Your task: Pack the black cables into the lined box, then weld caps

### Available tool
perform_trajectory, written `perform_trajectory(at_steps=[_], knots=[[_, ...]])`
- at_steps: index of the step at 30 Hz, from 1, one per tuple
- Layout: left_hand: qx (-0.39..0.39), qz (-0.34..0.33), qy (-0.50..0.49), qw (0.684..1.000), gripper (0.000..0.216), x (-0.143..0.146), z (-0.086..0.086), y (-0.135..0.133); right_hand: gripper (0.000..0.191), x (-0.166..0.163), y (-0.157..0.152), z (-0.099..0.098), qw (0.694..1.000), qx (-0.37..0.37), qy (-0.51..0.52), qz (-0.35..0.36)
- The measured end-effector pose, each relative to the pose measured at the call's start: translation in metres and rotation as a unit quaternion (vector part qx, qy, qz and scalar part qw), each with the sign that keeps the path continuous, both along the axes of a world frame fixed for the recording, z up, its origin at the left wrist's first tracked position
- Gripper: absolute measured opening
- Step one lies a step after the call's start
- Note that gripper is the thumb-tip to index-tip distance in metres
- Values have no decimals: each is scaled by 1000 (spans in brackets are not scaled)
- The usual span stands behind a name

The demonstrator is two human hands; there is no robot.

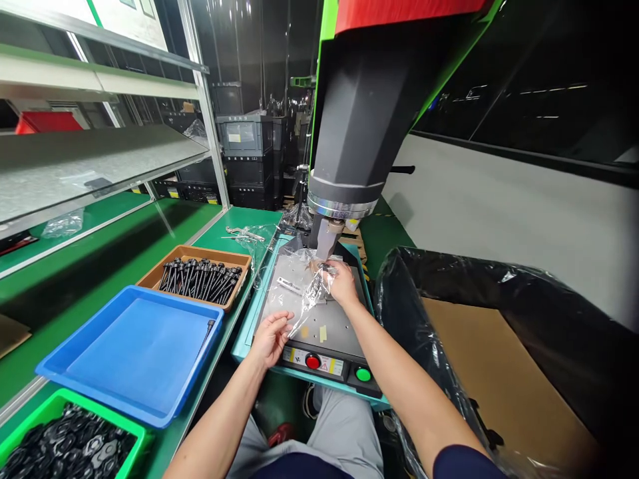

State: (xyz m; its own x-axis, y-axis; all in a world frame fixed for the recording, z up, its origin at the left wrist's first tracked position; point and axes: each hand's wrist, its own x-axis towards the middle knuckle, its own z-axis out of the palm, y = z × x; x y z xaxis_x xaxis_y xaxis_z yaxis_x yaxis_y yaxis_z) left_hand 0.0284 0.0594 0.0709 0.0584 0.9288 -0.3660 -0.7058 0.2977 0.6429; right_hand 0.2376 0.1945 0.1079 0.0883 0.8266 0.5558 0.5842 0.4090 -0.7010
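Clear plastic film (pixel 313 293), crumpled and shiny, stretches between my two hands over the grey machine plate (pixel 342 336). My left hand (pixel 272 338) is closed in a pinch at the film's lower left end, near the plate's front edge. Close beside the lower tip of the press head (pixel 328 239), my right hand (pixel 342 283) has its fingers closed on the film's upper end. Something small and dark shows at those fingertips, too unclear to name. A small metal bar (pixel 289 286) lies on the plate left of the film.
A red button (pixel 313 361) and a green button (pixel 363 374) sit on the machine's front. At left stand a brown tray (pixel 187 249) of black stemmed parts, a blue tray (pixel 132 352) with one such part, and a green bin (pixel 62 397) of black pieces. A plastic-lined box (pixel 399 293) stands right.
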Motion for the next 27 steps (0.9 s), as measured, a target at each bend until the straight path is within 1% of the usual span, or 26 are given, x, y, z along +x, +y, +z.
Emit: perform_trajectory(at_steps=[3, 5, 7, 10, 13, 15, 18, 21, 23, 27], knots=[[-6, -1, 1, 1000, 17, 2, -2, 0, 28, 5, 4, 4, 999, -40, 1, 35], [-8, -3, 2, 1000, 17, 2, -3, 0, 30, 7, 3, 6, 997, -53, -1, 49], [-10, -6, 3, 1000, 17, 1, -3, 0, 30, 8, 2, 8, 997, -51, -10, 61], [-15, -10, 5, 1000, 17, 0, -2, -1, 25, 8, 3, 10, 996, -35, -45, 69], [-17, -8, 6, 1000, 16, -2, 0, -2, 20, 6, 8, 10, 996, -23, -65, 53], [-16, -5, 7, 1000, 17, -2, 1, -2, 19, 4, 14, 8, 997, -13, -58, 39], [-17, -4, 9, 1000, 17, -3, 3, -2, 22, 0, 21, 3, 1000, -24, -17, 9], [-17, 0, 12, 1000, 17, -4, 3, -2, 30, -5, 23, -2, 994, -89, 61, -14], [-15, 2, 14, 1000, 18, -5, 3, -2, 35, -7, 22, -4, 986, -125, 114, 1], [-14, 0, 27, 1000, 20, -6, -1, -1, 38, -8, 14, -3, 965, -141, 217, 48]])
